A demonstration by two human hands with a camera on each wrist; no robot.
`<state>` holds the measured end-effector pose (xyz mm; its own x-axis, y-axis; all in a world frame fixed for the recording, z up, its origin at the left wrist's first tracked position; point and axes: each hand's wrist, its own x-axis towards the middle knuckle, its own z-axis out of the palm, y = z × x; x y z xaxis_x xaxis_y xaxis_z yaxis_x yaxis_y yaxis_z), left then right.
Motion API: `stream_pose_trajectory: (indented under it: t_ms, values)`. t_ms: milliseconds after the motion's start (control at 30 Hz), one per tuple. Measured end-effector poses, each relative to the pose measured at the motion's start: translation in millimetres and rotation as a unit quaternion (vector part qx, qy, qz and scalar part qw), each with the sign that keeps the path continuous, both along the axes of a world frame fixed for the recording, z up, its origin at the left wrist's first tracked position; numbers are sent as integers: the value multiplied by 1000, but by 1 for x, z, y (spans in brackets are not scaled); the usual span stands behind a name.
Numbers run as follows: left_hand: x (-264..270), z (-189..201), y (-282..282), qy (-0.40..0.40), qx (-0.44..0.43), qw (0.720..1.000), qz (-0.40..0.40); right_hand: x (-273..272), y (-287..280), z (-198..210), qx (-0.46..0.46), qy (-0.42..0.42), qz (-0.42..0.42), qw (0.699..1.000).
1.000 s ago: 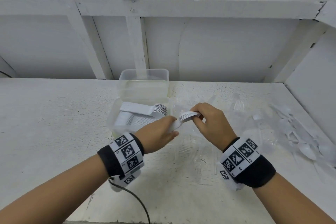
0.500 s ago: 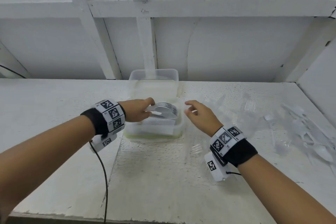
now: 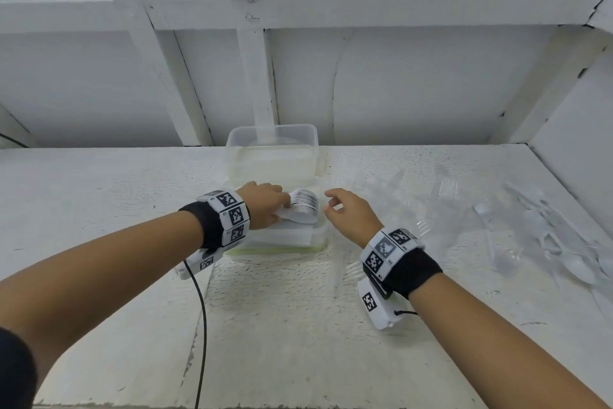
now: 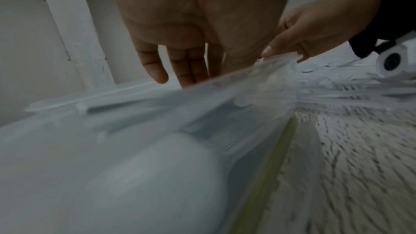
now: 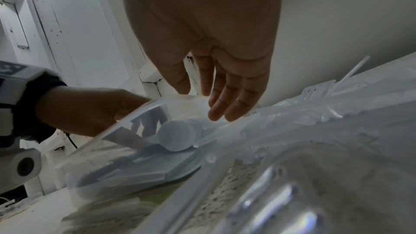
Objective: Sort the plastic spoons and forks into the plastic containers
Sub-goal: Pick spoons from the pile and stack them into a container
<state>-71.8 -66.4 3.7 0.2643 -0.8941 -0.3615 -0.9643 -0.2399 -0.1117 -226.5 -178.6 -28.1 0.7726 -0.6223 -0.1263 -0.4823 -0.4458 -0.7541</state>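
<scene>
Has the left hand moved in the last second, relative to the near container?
Yes. The left hand went from the table in front of the near container to over it, where it holds the spoon stack.

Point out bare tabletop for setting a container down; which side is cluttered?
Bare: table left of the near container, and the front strip toward the table's edge. Crowded: right side, with loose cutlery and clear wrappers beyond the right hand.
</scene>
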Motion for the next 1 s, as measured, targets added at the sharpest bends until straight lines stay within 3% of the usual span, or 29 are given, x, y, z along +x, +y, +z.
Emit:
stream_pose_trajectory:
  t_ms: [133, 300, 667, 867, 1000]
  values:
    - [-1, -4, -2, 18, -27, 999, 36, -1, 0, 0, 4, -9, -4, 1000]
    - [1, -6, -1, -30, -29, 999, 24, -2, 0, 0, 6, -17, 1, 1000]
    - [0, -6, -2, 69, -39, 990, 118, -4, 0, 1, 37, -26, 3, 999]
    - [-8, 17, -2, 108, -80, 986, 101, -20, -5, 12, 30, -40, 12, 999]
    - [-44, 39, -28, 141, -131, 980, 44, -57, -28, 27, 3, -34, 24, 999]
